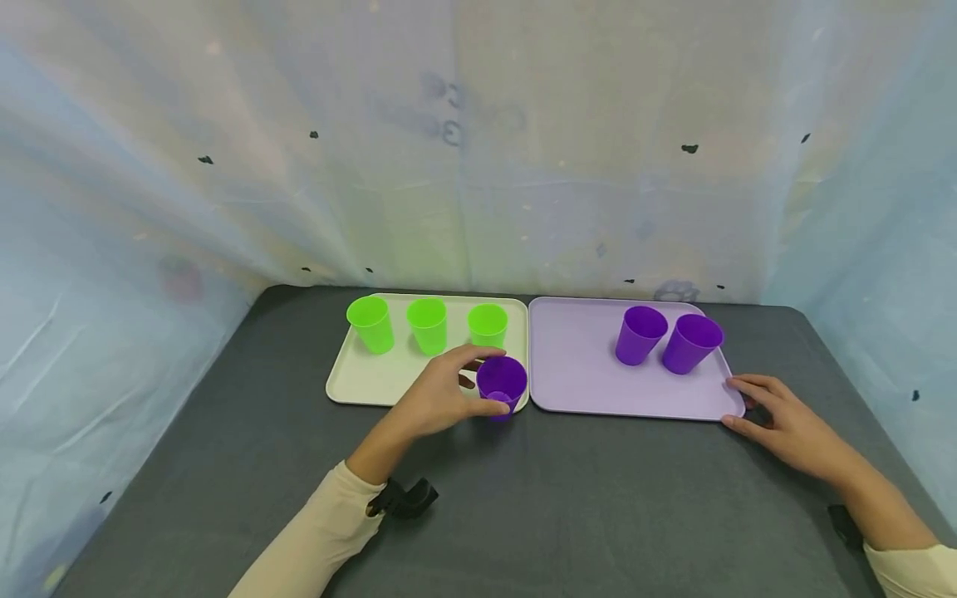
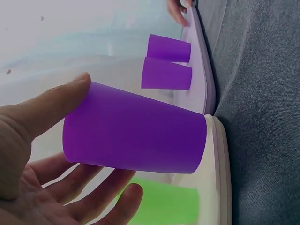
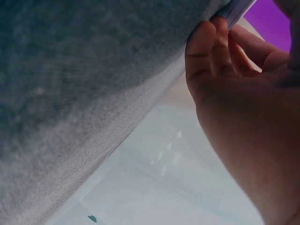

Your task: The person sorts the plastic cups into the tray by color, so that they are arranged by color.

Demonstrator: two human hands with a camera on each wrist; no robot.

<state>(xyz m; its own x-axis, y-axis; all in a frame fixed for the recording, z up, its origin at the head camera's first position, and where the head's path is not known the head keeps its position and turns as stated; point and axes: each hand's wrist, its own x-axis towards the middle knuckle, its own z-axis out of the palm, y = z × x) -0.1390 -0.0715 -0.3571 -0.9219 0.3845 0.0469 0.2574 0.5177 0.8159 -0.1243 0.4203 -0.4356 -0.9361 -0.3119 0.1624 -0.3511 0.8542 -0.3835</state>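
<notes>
My left hand [image 1: 489,384] grips a purple cup [image 1: 503,378] at the front right corner of the white tray [image 1: 359,382]. In the left wrist view the thumb lies on one side of this cup [image 2: 140,136] and the fingers [image 2: 126,199] curve round the other. I cannot tell whether the cup stands on the tray rim [image 2: 218,154] or hangs just above it. Three green cups [image 1: 428,325] stand along the tray's back. My right hand [image 1: 728,403] rests with relaxed fingers against the front right corner of the lavender tray [image 1: 583,374], which carries two purple cups [image 1: 639,334].
The two trays lie side by side on a dark grey table [image 1: 523,515]. Pale plastic sheeting [image 1: 478,166] closes in the back and both sides. A black wrist strap [image 1: 404,498] sits on my left sleeve.
</notes>
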